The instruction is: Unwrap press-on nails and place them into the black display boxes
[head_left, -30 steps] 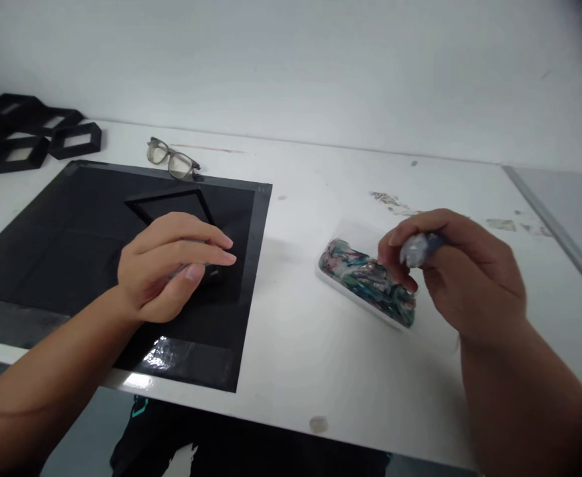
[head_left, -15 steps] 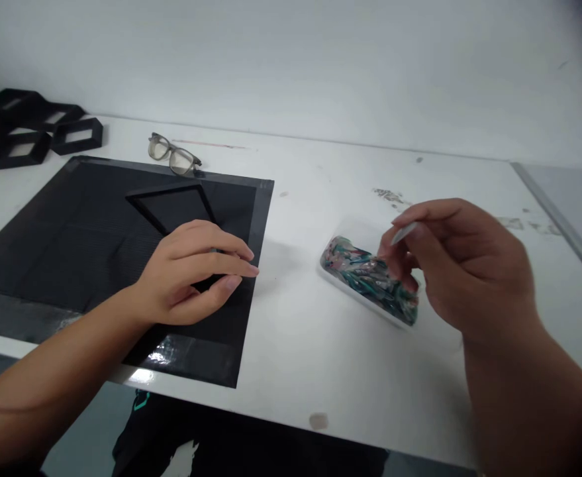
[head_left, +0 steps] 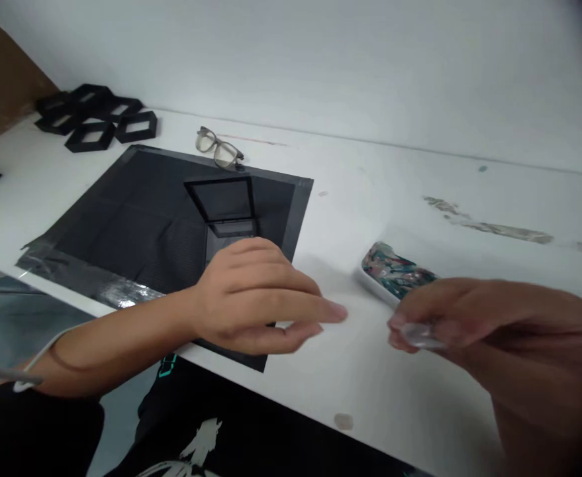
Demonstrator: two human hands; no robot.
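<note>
And here it is, a small clear piece (head_left: pixel 422 336), glinting between the fingertips of the right hand (head_left: pixel 514 338) above the white table (head_left: pixel 360 391)! That hand has it in a pinch, its other fingers curled in — the piece is blurred, so its exact shape can't be told. Right behind the hand, partly covered by it, lies a white container (head_left: pixel 377 287) at a slant, packed with glossy green, pink and dark swirled contents (head_left: pixel 394 268).

Over to the left hand (head_left: pixel 261 298), raised at the near right part of the black mat (head_left: pixel 136 212): fingers stretched out and close together, pointing at the right hand, thumb below with its tip a little apart. Whether anything sits under that palm, the view can't tell. Just behind it on the mat, a black box (head_left: pixel 226 199) stands with its framed lid up, its lower part partly hidden by the hand.

Further out, a pair of glasses (head_left: pixel 220 147) rests at the mat's far edge, and beyond the mat's far left corner there's a cluster of black frames (head_left: pixel 91 137) — some overlapping — near the pale wall (head_left: pixel 320 59).
</note>
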